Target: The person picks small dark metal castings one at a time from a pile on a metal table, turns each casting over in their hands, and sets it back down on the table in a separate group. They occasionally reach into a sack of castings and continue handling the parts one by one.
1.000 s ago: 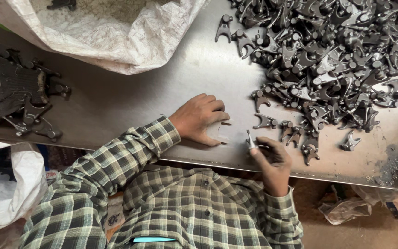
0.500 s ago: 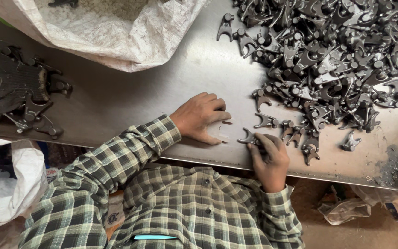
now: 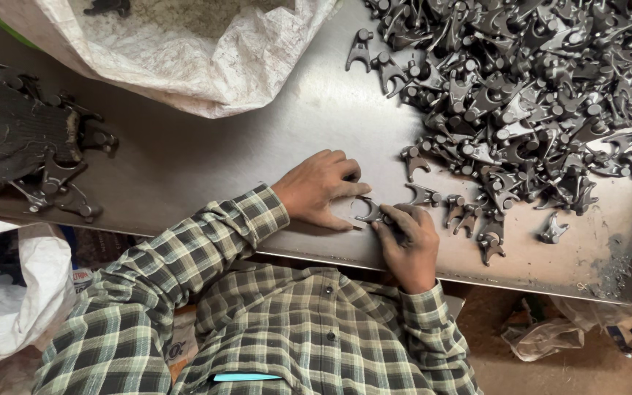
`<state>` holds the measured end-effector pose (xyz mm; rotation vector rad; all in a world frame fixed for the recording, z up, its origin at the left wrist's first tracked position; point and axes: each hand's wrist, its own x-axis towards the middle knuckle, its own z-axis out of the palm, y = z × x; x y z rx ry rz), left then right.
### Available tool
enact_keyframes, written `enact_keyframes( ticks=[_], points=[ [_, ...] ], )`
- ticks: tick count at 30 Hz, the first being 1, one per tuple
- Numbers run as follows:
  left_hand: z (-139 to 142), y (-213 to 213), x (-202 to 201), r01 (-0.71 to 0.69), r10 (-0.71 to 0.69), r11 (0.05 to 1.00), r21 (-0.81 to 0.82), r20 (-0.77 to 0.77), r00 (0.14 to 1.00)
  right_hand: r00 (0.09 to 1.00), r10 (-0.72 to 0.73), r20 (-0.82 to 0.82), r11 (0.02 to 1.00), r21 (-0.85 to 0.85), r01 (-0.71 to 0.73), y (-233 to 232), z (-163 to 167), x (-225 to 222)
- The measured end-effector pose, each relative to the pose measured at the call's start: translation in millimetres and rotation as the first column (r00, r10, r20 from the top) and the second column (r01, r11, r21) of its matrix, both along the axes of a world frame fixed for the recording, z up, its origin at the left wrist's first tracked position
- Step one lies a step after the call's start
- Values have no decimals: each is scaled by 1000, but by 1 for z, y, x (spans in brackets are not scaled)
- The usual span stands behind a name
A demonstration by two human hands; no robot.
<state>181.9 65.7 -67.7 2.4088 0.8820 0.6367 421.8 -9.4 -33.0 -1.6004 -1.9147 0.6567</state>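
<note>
Now the right hand (image 3: 407, 238) has lowered its pinched forked metal part (image 3: 369, 212) beside the flat, empty left hand (image 3: 321, 189).

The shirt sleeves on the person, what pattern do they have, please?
Green and white plaid shirt sleeves, clearest in the head view.

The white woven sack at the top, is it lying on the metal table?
Yes: the white woven sack rests on the steel table, left of the pile of dark metal forks.

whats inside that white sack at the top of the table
The white sack gapes open, showing its speckled pale lining and one dark forked metal part near the frame's top edge. Anything deeper is hidden by the folded rim and cut off by the frame.
</note>
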Motion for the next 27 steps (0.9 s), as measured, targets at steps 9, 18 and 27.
enact_keyframes(
  ticks=[9,18,27],
  points=[
    [-1,1,-1,-3,3,1000,9,24,1000,982,-114,148,982,169,88,18,-7,53],
    [4,0,-1,-8,8,1000,2,20,1000,988,32,151,998,57,-41,14,16,29],
    [4,0,0,-14,14,1000,-3,7,1000,996,81,42,997,5,-82,8,12,2]
  ],
)
